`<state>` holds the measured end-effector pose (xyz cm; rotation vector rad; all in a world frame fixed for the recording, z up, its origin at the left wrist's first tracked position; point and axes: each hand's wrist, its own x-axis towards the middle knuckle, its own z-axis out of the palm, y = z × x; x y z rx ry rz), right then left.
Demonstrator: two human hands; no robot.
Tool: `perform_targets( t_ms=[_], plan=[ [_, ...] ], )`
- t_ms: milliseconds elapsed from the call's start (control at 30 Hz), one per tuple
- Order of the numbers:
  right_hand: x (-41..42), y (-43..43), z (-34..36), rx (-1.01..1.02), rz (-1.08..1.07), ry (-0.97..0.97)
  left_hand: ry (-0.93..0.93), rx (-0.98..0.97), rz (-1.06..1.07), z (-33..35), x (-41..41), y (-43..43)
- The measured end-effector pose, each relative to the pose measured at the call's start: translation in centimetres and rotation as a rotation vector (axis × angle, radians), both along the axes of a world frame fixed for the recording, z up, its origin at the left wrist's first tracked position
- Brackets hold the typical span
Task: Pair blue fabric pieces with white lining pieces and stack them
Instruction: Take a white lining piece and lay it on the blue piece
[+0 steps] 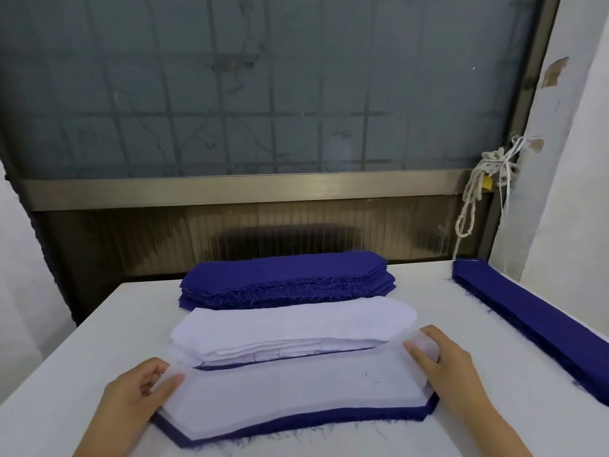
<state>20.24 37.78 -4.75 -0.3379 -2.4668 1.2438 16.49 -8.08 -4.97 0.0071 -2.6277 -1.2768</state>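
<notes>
- While I hold it by its two ends, the white lining piece (296,394) lies spread over a blue fabric piece (298,423) at the near edge of the table (99,324); a blue margin shows along the near side and at both angled ends.
- My left hand (138,387) pinches the lining's left end, with the thumb on top of the cloth and the curled fingers (148,374) tucked at its edge.
- My right hand (443,361) pinches the right end. The thin cloth is lifted there and drapes over my fingertips (426,346), which show faintly through it.
- Just behind the pair sits the stack of white lining pieces (290,323), its near edge touching the far edge of the piece I hold; a sliver of blue shows under it.
- Behind that, touching it, stands the stack of blue fabric pieces (283,280), with frayed threads along its near side.
- Well apart, along the table's right edge, lies a long pile of blue strips (527,319).
- Beyond the table is a frosted window (263,87); at its right frame hang a knotted rope (471,199) and a small yellow padlock (487,183).
</notes>
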Motion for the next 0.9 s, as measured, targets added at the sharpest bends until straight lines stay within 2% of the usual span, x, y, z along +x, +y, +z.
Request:
perform_targets(
  t_ms=[267, 500, 900],
  plan=[
    [0.2, 0.3, 0.4, -0.023, -0.079, 0.055, -0.027, 0.154, -0.039, 0.5, 0.5, -0.6],
    [-0.1, 0.5, -0.4, 0.225, -0.13, -0.151, 0.037, -0.054, -0.037, -0.3, 0.5, -0.7],
    [0.0, 0.0, -0.3, 0.243, -0.153, -0.13, 0.088, -0.074, 0.03, -0.8, -0.1, -0.7]
  ],
)
